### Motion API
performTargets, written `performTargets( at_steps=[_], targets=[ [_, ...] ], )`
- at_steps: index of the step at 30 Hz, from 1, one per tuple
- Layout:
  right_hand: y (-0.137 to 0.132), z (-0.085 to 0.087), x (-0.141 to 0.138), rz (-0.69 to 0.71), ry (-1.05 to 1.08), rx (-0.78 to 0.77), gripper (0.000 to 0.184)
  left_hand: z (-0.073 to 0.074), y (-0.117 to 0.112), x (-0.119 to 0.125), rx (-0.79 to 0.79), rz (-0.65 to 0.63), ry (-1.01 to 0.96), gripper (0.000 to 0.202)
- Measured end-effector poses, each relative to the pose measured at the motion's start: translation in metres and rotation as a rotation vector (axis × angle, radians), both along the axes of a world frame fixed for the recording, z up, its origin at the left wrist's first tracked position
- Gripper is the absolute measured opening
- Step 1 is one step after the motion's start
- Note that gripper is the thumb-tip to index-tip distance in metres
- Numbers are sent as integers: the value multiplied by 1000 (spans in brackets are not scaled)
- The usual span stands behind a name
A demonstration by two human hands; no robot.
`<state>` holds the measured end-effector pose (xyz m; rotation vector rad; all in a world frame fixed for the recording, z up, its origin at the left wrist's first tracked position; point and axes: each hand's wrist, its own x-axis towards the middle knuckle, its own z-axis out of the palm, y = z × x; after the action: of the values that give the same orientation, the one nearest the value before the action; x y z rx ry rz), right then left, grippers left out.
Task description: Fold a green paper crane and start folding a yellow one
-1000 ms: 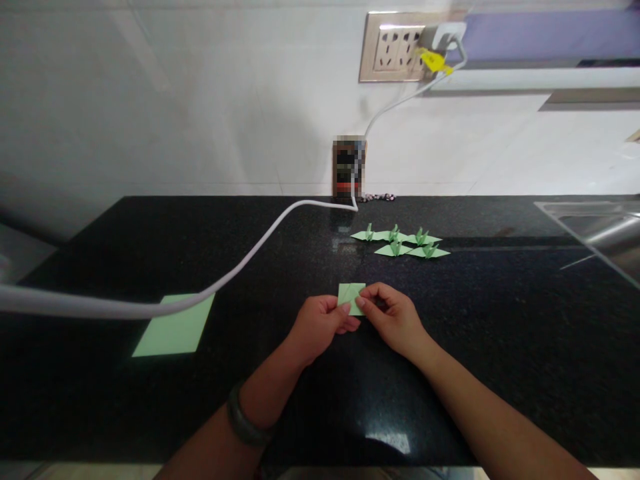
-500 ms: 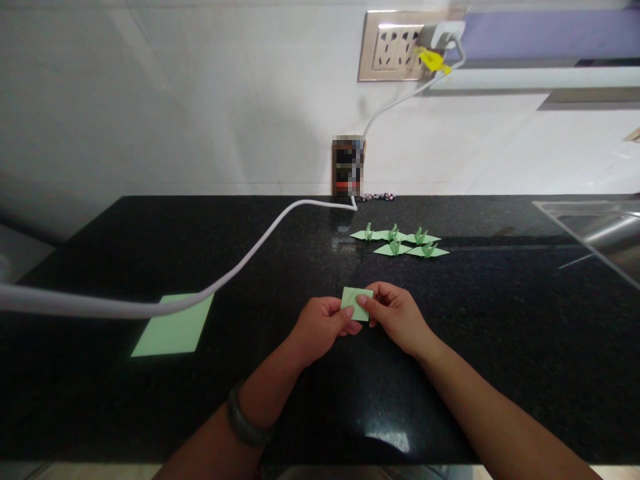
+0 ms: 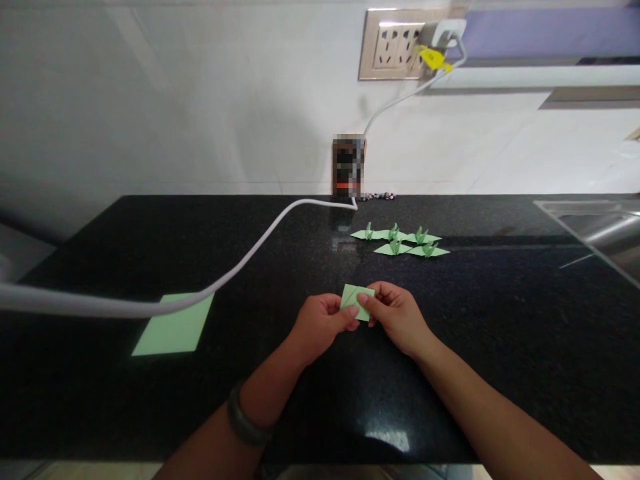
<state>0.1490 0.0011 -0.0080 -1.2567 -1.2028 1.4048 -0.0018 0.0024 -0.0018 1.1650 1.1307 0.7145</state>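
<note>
A small folded square of light green paper is held between both hands above the dark counter. My left hand pinches its lower left part, thumb on top and fingers underneath. On the right side, my right hand grips the paper with its thumb pressed on the upper face. A diagonal crease or flap edge shows across the square. Several green paper cranes stand in two rows beyond the hands. To the left lies a flat green paper sheet, perhaps a stack.
A white cable runs across the left of the view, passing over the sheet, to a phone-like device leaning on the wall. Behind it is a wall socket. A metal sink is set at the right of the black counter.
The left thumb has shifted slightly right and up across the folded paper, and the square has tilted a little. The cranes and the sheet stay where they were.
</note>
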Motion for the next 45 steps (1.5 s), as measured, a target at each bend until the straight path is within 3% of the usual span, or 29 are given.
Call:
performTargets(
  at_steps=[11, 25, 39, 45],
  targets=[
    [1, -2, 2, -29, -30, 20, 27, 0, -2, -1, 26, -8, -58, 22],
    [0, 0, 0, -46, -23, 21, 23, -2, -3, -2, 153, -27, 129, 30],
    [-2, 3, -2, -48, -41, 15, 27, 0, -3, -2, 173, -37, 148, 32],
    [0, 0, -1, -68, -24, 17, 28, 2, -2, 2, -6, -14, 10, 38]
  ],
)
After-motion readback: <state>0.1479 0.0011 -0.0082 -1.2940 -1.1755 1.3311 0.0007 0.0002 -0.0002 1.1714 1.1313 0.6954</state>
